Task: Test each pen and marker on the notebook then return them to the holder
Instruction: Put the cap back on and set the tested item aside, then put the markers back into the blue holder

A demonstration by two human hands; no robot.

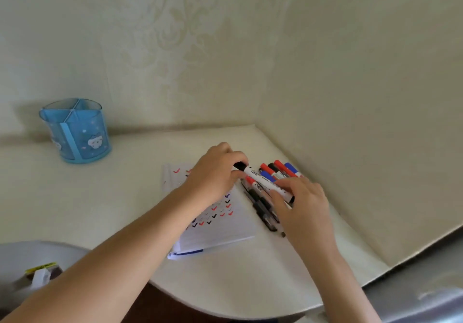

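Evidently for uncapping, fingers of the left hand [215, 172] pinch the black plastic cap [240, 166] while those of the right hand [300, 198] clamp the white cylindrical marker [266, 181].

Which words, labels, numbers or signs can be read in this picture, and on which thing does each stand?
No text is clear enough to quote.
White marker, held by left hand and right hand: dark print on the barrel, too blurred.
Notebook: only red, black and blue check marks, no words.
Holder: a cat face drawn, no lettering seen.
Yellow label, lower left: dark print, too blurred.
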